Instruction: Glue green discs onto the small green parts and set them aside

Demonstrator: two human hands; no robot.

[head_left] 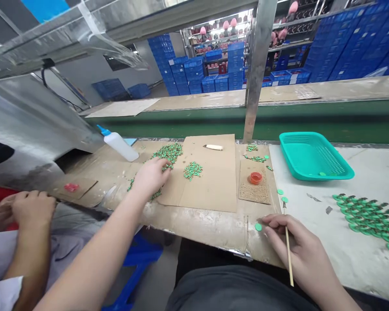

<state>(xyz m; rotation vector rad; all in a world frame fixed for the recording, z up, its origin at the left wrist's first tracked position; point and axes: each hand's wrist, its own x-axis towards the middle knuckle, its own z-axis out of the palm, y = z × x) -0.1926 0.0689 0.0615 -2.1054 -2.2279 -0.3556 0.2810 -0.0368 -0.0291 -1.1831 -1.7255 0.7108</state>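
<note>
My left hand (151, 175) reaches into a loose pile of small green-and-orange pieces (167, 152), its thumb and forefinger slightly apart. A smaller heap of the same pieces (192, 170) lies to its right on a cardboard sheet (214, 190). Near the table's front edge, my right hand (298, 246) is closed around a thin wooden stick (289, 259) with a dark tip. At its fingertips is a green disc (258, 226); whether they pinch it or only touch it, I cannot tell. Beyond that hand are more green discs (284, 199) and an orange-red cup (256, 178) on a textured board.
A white squeeze bottle (121, 146) stands tilted at the left. A cream, dark-pointed tool (214, 147) lies on the cardboard. A green basket (316, 166) and rows of green pieces (369, 218) are on the right. Another person's hands (34, 209) rest at far left. A metal post (257, 65) rises behind.
</note>
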